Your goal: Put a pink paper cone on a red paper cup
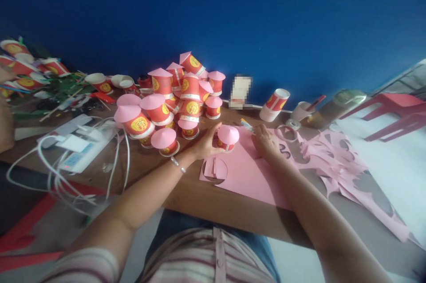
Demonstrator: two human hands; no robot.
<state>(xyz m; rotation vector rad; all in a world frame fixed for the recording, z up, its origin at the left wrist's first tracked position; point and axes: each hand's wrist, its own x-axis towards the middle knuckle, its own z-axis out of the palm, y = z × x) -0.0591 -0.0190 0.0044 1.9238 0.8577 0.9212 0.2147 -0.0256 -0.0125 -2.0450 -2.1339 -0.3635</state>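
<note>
Striped shirt (189,261) and blue jeans (266,252) come first, at the wooden table's (196,198) near edge. Beyond them both forearms reach forward. Left hand (207,144) has its thumb and fingers spread about as wide as the red cup (221,144) they hold at its side; a pink cone (229,134) tops that cup. It sits above the far left part of a pink sheet (254,174); whether its base touches the paper I cannot tell. A bracelet (178,164) circles the left wrist.

Right hand (268,142) is over the sheet's far side, fingers bent and close together, beside a small yellow-and-white object (246,124); I cannot tell whether they grip it.

Just left of the held cup, more coned cups (159,108) stand heaped, some tilted. Farther left lie a power strip (78,156) and white cables (49,163). Pink scraps (342,159) spread to the right, with a tape roll (288,133), a bottle (337,108) and a red stool (397,101) beyond.
</note>
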